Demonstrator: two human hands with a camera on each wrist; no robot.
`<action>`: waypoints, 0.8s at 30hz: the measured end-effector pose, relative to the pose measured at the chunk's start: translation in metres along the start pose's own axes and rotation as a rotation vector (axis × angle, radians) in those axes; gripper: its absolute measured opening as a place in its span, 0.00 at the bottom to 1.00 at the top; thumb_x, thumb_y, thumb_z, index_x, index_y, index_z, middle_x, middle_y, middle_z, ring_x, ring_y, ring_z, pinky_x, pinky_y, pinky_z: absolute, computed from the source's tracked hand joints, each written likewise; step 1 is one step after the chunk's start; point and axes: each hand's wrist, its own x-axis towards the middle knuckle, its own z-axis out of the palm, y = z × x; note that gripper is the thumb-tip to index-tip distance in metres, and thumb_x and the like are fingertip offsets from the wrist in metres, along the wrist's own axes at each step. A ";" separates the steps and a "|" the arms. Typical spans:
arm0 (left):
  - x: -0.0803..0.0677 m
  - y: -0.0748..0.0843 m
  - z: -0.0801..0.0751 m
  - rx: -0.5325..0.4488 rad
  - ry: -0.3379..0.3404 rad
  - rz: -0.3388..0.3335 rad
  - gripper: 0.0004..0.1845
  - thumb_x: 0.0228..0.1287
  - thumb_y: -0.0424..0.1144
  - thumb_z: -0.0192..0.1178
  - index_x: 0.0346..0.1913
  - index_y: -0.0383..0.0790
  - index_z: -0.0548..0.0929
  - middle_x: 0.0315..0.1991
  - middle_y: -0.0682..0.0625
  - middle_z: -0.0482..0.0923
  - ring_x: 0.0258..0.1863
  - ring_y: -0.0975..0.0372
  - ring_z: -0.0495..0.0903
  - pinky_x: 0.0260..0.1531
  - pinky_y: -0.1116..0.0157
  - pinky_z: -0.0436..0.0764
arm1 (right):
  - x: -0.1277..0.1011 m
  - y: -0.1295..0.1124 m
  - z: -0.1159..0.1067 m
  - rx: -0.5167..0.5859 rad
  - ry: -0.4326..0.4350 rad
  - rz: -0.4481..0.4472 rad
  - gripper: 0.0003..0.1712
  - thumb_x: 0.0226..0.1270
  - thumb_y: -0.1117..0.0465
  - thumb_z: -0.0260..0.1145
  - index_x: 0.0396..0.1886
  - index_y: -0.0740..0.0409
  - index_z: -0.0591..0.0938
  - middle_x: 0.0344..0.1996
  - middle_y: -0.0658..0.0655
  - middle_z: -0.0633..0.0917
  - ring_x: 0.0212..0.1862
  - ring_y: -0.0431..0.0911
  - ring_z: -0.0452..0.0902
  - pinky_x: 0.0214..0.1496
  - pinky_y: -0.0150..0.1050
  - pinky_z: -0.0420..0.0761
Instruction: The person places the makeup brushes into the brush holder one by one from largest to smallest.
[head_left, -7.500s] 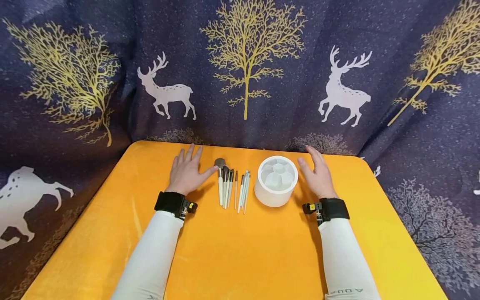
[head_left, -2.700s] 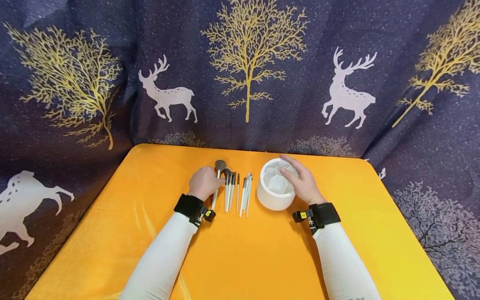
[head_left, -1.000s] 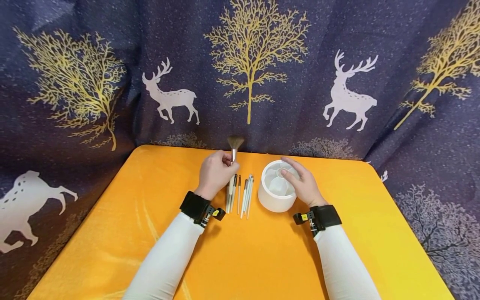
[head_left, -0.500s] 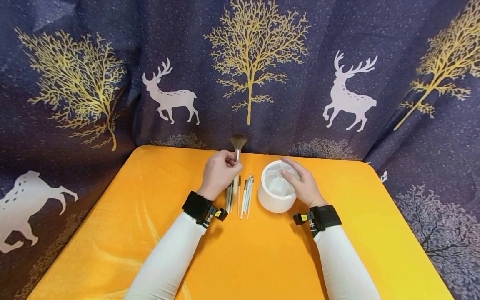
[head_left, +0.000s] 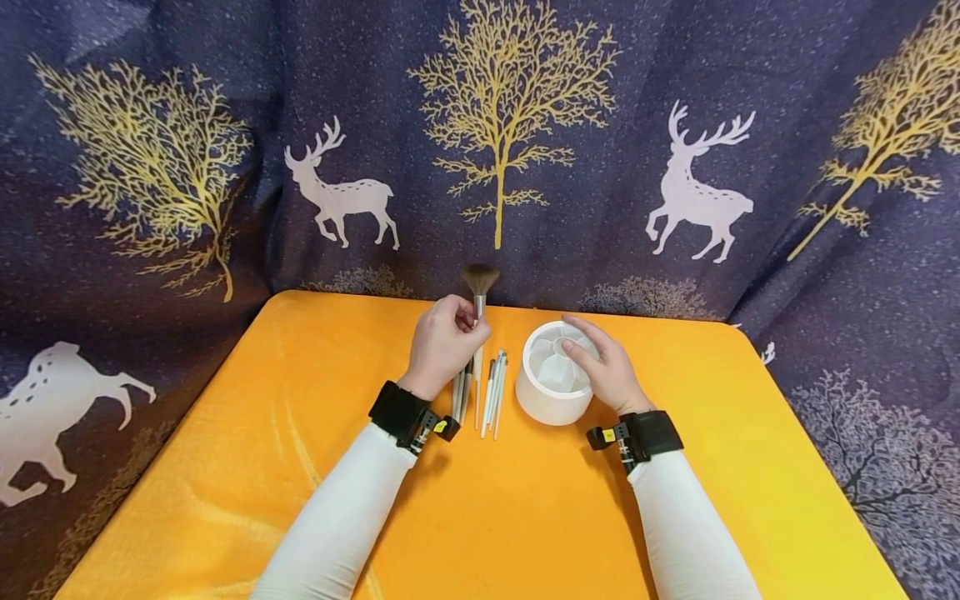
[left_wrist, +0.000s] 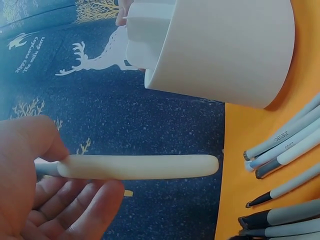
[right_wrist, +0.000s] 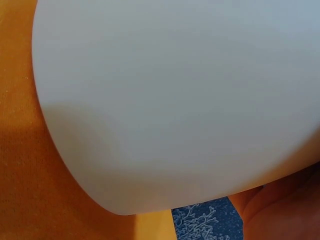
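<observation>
Both hands (head_left: 442,346) bare; long, close-fitting, smooth white sleeves (head_left: 333,512), each meeting a wide black wristband (head_left: 660,431); on the inner side of each wristband, a short mount (head_left: 625,447) with a small, black, boxy camera (head_left: 595,438) and a bright yellow patch (head_left: 608,435).

Dark blue curtain (head_left: 592,217) with white deer (head_left: 697,196), golden trees (head_left: 498,200); orange tabletop (head_left: 510,517) below.

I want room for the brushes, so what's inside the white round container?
White compartments show inside the white round container, with nothing seen standing in them. The right hand covers part of the interior, so what lies beneath cannot be seen.
</observation>
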 end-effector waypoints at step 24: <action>0.006 0.019 0.012 -0.053 0.025 0.074 0.07 0.72 0.39 0.69 0.44 0.40 0.83 0.37 0.49 0.81 0.38 0.56 0.83 0.36 0.60 0.77 | 0.000 -0.001 0.000 -0.001 -0.006 0.000 0.33 0.87 0.45 0.64 0.84 0.49 0.75 0.81 0.58 0.76 0.83 0.60 0.67 0.82 0.64 0.64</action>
